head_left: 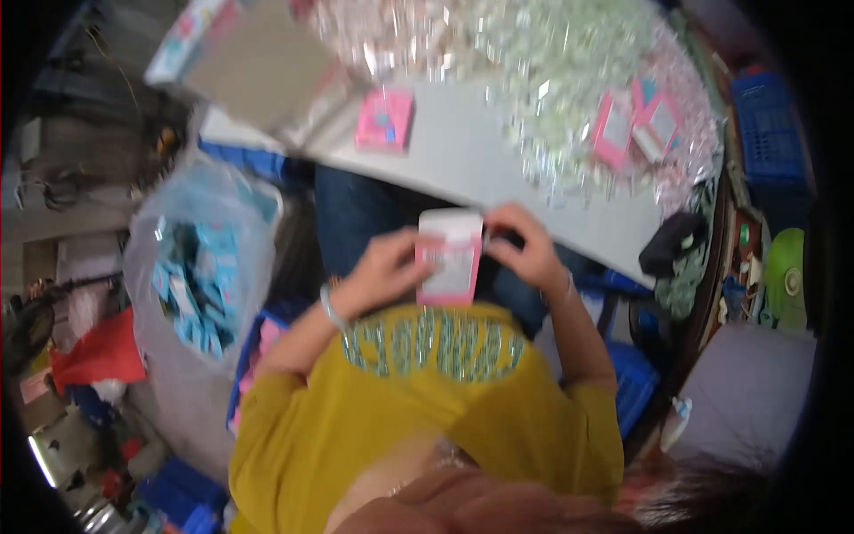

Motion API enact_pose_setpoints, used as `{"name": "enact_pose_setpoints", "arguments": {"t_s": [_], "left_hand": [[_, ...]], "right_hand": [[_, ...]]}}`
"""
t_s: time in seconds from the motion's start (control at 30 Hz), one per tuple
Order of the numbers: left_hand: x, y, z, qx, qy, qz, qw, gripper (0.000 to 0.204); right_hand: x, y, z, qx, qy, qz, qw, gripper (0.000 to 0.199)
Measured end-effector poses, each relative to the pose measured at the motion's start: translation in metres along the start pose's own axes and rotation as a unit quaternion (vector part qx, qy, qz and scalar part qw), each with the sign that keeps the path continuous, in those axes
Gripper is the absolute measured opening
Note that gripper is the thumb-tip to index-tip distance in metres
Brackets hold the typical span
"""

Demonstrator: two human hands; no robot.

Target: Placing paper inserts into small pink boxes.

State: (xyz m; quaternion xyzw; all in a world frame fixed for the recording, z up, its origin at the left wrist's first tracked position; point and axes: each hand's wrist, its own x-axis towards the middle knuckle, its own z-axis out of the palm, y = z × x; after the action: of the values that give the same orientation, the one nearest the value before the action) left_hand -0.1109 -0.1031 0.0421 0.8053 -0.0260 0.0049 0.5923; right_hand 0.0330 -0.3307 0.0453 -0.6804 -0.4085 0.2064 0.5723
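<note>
I hold a small pink and white box point(449, 260) in front of my chest, above my lap. My left hand point(384, 270) grips its left side, with a bracelet on that wrist. My right hand point(525, 242) holds its upper right corner, fingers curled over the top flap. The box stands upright between both hands, its white top flap raised.
A grey table point(463, 160) lies ahead with another pink box point(384, 120), two pink boxes point(636, 125) on a heap of clear wrapped items point(551, 62). A clear bag of blue packets point(200, 276) stands at my left. Blue crates point(769, 133) sit far right, a black object point(673, 242) at the table edge.
</note>
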Motion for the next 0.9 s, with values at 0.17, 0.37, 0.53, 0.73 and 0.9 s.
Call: {"name": "enact_pose_setpoints", "arguments": {"t_s": [0.17, 0.37, 0.53, 0.73, 0.9], "left_hand": [[0.009, 0.000, 0.004, -0.053, -0.003, -0.030, 0.998, 0.031], [0.000, 0.004, 0.011, -0.072, 0.003, -0.042, 0.996, 0.029], [0.007, 0.006, 0.015, -0.007, 0.064, 0.025, 0.998, 0.018], [0.011, 0.004, 0.027, -0.214, 0.100, -0.023, 0.971, 0.057], [0.012, 0.005, 0.023, -0.218, 0.077, -0.049, 0.972, 0.057]], "right_hand": [[-0.014, 0.018, 0.025, 0.048, -0.001, 0.022, 0.999, 0.036], [-0.032, 0.025, 0.044, 0.204, 0.042, 0.073, 0.975, 0.028], [-0.028, 0.020, 0.044, 0.197, 0.054, 0.005, 0.979, 0.028], [-0.018, -0.006, 0.047, 0.258, 0.091, 0.100, 0.957, 0.045], [-0.020, -0.004, 0.045, 0.219, 0.070, 0.130, 0.965, 0.048]]}}
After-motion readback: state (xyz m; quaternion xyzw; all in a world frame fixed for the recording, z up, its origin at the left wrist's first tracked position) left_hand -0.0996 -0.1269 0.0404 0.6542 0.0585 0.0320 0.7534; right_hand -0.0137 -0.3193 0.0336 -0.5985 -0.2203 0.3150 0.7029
